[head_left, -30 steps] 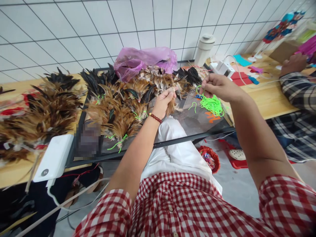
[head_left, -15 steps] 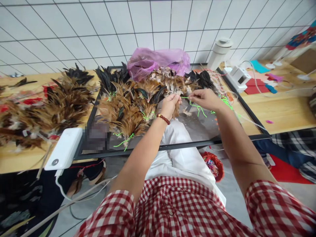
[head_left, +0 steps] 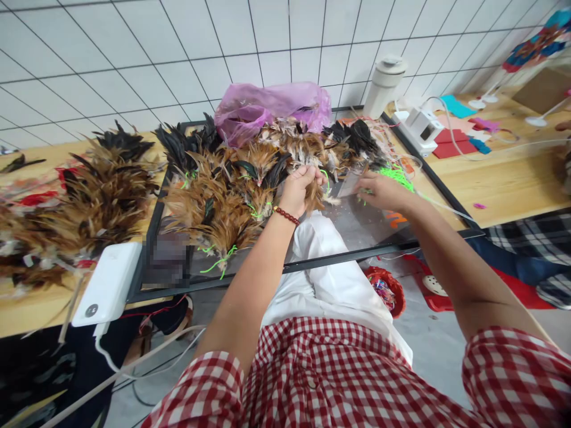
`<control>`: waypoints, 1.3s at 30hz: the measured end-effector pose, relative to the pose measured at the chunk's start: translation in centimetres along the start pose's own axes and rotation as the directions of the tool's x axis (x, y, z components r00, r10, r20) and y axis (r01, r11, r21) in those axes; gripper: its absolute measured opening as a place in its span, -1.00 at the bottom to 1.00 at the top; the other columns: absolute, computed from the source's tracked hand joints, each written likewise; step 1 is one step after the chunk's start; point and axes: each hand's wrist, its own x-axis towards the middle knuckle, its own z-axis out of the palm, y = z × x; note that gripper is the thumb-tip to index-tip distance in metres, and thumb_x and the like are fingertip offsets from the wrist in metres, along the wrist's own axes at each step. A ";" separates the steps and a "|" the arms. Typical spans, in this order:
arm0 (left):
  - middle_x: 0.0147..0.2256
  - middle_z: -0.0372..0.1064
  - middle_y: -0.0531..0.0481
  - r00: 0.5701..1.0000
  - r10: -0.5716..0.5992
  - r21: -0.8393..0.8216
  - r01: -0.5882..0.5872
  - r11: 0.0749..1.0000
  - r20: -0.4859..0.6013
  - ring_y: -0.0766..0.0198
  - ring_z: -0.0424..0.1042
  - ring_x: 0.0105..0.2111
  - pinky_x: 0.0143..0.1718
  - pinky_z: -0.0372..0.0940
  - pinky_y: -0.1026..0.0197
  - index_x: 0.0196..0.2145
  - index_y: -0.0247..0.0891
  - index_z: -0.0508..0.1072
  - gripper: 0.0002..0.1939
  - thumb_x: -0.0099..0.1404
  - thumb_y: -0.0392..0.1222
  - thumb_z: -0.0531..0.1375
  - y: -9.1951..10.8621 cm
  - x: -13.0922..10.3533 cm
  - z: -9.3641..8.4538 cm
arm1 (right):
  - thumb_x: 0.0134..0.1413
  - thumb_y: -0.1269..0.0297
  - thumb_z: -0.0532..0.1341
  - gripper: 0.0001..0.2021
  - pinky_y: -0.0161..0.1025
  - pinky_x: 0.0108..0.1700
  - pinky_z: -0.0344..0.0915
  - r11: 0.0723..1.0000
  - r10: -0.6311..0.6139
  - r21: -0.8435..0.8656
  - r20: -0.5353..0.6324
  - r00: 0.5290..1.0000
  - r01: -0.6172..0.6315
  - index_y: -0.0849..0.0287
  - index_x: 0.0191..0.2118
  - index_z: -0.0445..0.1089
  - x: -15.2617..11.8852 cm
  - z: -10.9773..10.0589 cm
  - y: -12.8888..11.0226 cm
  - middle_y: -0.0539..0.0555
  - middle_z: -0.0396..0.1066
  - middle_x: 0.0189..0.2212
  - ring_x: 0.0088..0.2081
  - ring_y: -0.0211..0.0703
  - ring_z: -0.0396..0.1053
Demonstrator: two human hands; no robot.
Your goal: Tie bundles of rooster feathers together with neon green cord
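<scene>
Small brown feathers [head_left: 314, 195] stick out below the closed fingers of my left hand [head_left: 300, 185]. A short end of bright green string [head_left: 328, 178] curls out beside that hand. To its right, low over the dark board, is my right hand [head_left: 382, 190], its fingers bent down. Bits of green string show at its fingertips; the fingers look closed on them, though partly hidden. A heap of green string [head_left: 397, 177] lies just behind this hand. Several bunches of brown feathers [head_left: 232, 220], some with green string at their stems, cover the left half of the board.
A black-rimmed board [head_left: 330, 257] lies across the table front. Behind the feathers sits a pink plastic bag [head_left: 272, 104]. A white bottle [head_left: 384, 86] and a power strip [head_left: 417, 131] stand at right. A white power bank [head_left: 107, 284] and more feathers [head_left: 102, 190] are at left.
My right hand has moved right and down, away from my left hand. The green string stretched between the hands no longer shows. My left hand keeps its hold on the feathers.
</scene>
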 end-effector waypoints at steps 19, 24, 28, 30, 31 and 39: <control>-0.55 0.32 0.11 0.985 -0.045 0.059 0.055 0.997 -0.168 0.39 0.39 -0.52 -0.35 0.33 0.28 -0.45 -0.23 0.39 -0.64 0.38 0.06 0.27 -1.2 1.1 -1.3 | -0.03 0.02 0.37 -0.69 -0.30 -0.55 -0.07 0.485 0.472 0.872 -0.197 0.859 -0.066 0.10 -0.46 0.31 5.2 0.7 -4.3 -0.12 0.12 -0.64 -0.62 -0.36 -0.03; -0.47 0.44 0.07 0.955 0.095 0.097 -0.070 0.993 -0.281 0.41 0.44 -0.45 -0.29 0.36 0.31 -0.45 -0.22 0.39 -0.63 0.39 0.07 0.26 -1.3 1.8 -1.7 | 0.12 -0.01 0.26 -0.74 -0.21 -0.38 0.16 0.762 0.409 0.645 -0.420 0.810 -0.051 0.07 -0.39 0.36 4.7 1.9 -4.6 -0.04 0.27 -0.56 -0.48 -0.19 0.23; -0.49 0.46 0.05 0.998 -0.016 0.126 0.023 0.992 -0.057 0.39 0.42 -0.53 -0.40 0.35 0.30 -0.46 -0.22 0.40 -0.62 0.34 0.10 0.31 -1.3 0.9 -0.8 | 0.24 0.09 0.18 -0.79 -0.12 -0.22 0.26 0.934 0.154 0.356 -0.465 0.872 0.024 0.07 -0.31 0.44 4.1 2.7 -6.6 0.08 0.44 -0.43 -0.32 -0.04 0.37; -0.56 0.39 0.07 0.997 -0.075 0.144 0.072 0.987 0.016 0.37 0.38 -0.57 -0.47 0.32 0.29 -0.47 -0.22 0.40 -0.62 0.32 0.10 0.33 -1.5 0.5 -0.4 | 0.30 0.14 0.12 -0.78 -0.07 -0.14 0.27 0.976 0.047 0.210 -0.478 0.877 0.062 0.08 -0.25 0.47 3.9 3.0 -7.0 0.15 0.48 -0.33 -0.23 0.03 0.40; -0.58 0.35 0.08 0.997 -0.078 0.156 0.074 0.985 0.024 0.38 0.35 -0.59 -0.50 0.29 0.29 -0.49 -0.22 0.40 -0.62 0.32 0.07 0.33 -1.6 0.4 -0.4 | 0.32 0.16 0.10 -0.76 -0.05 -0.12 0.27 0.987 0.008 0.146 -0.483 0.876 0.072 0.09 -0.23 0.49 3.9 3.1 -6.9 0.18 0.49 -0.30 -0.20 0.05 0.40; -0.64 0.21 0.11 0.998 0.029 0.539 0.010 0.842 -0.063 0.36 0.22 -0.54 -0.41 0.17 0.28 -0.59 -0.25 0.42 -0.67 0.34 -0.20 0.24 -2.4 1.1 -0.9 | 0.40 0.19 0.03 -0.71 0.01 -0.01 0.26 0.988 -0.151 -0.044 -0.471 0.869 0.148 0.06 -0.15 0.50 3.5 3.0 -5.2 0.20 0.51 -0.17 -0.09 0.07 0.38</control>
